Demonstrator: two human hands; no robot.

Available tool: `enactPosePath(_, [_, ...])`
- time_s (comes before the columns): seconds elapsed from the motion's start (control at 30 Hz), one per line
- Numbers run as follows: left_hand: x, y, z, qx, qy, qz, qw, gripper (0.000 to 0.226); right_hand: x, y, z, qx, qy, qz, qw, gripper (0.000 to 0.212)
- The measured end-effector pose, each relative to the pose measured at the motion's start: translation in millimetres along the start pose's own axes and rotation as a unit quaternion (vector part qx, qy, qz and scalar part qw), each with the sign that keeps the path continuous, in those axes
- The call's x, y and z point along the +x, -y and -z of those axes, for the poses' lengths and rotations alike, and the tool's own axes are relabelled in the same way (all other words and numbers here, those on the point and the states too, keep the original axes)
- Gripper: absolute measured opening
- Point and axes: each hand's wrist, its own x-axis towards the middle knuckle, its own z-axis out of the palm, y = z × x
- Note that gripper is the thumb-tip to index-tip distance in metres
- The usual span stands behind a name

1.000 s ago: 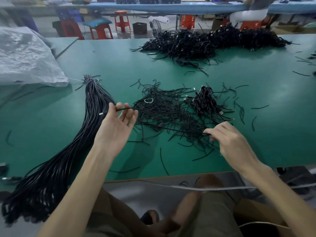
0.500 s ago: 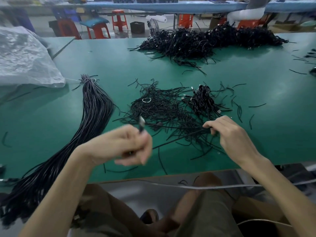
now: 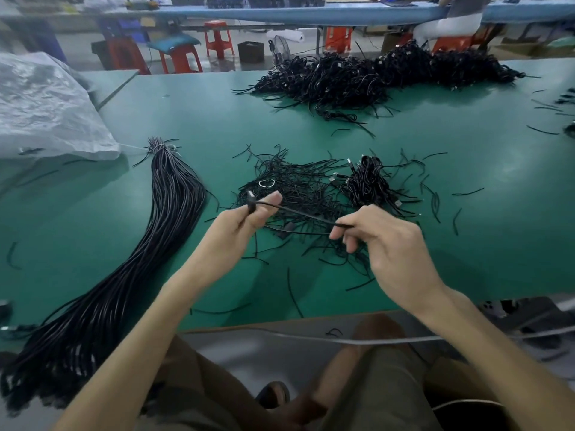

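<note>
A thin black cable (image 3: 306, 215) is stretched in the air between my two hands, above a loose heap of short black cables (image 3: 298, 194) on the green table (image 3: 217, 126). My left hand (image 3: 245, 222) pinches its left end, where a small plug sticks up past my fingers. My right hand (image 3: 382, 241) pinches the other end between thumb and forefinger. A long tied bundle of black cables (image 3: 146, 244) lies to the left of my left arm, running toward the table's near left corner.
A big pile of black cables (image 3: 373, 76) lies at the far side of the table. A grey plastic bag (image 3: 43, 110) sits at the far left. A smaller coiled bunch (image 3: 370, 181) rests right of the loose heap. Red stools (image 3: 217, 38) stand beyond the table.
My left hand left the long bundle, swung back toward me and now holds one cable's plug end up. My right hand rose from the heap, pulling the cable taut.
</note>
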Motion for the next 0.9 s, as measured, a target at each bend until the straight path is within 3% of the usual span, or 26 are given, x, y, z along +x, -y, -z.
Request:
enactPosePath(0.07, [-0.7, -0.6, -9.1, -0.156, 0.001, -0.008, 0.988, 0.049, -4.1, 7.8, -3.8, 0.027, 0.023, -0.006, 0.999, 0.037])
enactPosePath(0.2, [4.1, -15.9, -24.6, -0.448, -0.002, 0.051, 0.892, 0.068, -11.8, 23.8, -17.5, -0.012, 0.076, 0.044, 0.996, 0.032])
enactPosePath(0.27, [6.6, -25.0, -23.4, -0.545, -0.006, 0.057, 0.836, 0.064, -15.3, 24.0, -28.7, -0.028, 0.107, 0.057, 0.992, 0.031])
enactPosePath(0.37, [-1.2, -37.3, -6.7, -0.648, 0.047, 0.068, 0.757, 0.047, -17.2, 6.0, -36.8, -0.03, 0.147, 0.0, 0.989, 0.031])
enactPosePath(0.4, [-5.5, -40.2, 1.1, -0.633, 0.079, 0.06, 0.768, 0.046, -16.3, -2.6, -36.2, -0.049, 0.15, -0.019, 0.987, 0.031])
enactPosePath(0.43, [-10.3, -43.2, 8.3, -0.564, 0.119, 0.047, 0.816, 0.049, -13.3, -10.5, -35.1, -0.084, 0.144, -0.025, 0.986, 0.029])
enactPosePath(0.5, [-20.6, -46.0, 14.5, -0.272, 0.216, 0.014, 0.938, 0.056, -3.9, -25.3, -32.4, -0.149, 0.132, -0.016, 0.98, 0.019])
enactPosePath(0.53, [-24.4, -43.5, 13.5, -0.098, 0.267, 0.013, 0.959, 0.057, 3.0, -29.7, -31.2, -0.173, 0.126, -0.014, 0.977, 0.012])
enactPosePath(0.6, [-27.4, -36.8, 4.5, 0.163, 0.333, 0.068, 0.926, 0.05, 16.8, -33.3, -31.2, -0.203, 0.099, -0.007, 0.974, 0.029])
enactPosePath(0.67, [-24.5, -25.9, -5.5, 0.293, 0.27, 0.113, 0.91, 0.044, 27.0, -27.8, -35.6, -0.209, 0.06, 0.015, 0.976, 0.041])
enactPosePath(0.73, [-18.8, -10.4, -9.2, 0.289, 0.117, 0.096, 0.945, 0.033, 31.5, -18.1, -41.9, -0.189, 0.027, 0.029, 0.981, 0.043])
enactPosePath(0.8, [-15.5, -1.8, -8.7, 0.196, -0.018, 0.054, 0.979, 0.034, 33.1, -6.2, -49.4, -0.16, 0.022, 0.034, 0.986, 0.04])
enactPosePath(0.9, [-16.4, 0.7, -11.3, 0.005, -0.046, 0.017, 0.999, 0.047, 32.4, 7.2, -59.5, -0.087, 0.025, -0.005, 0.996, 0.039])
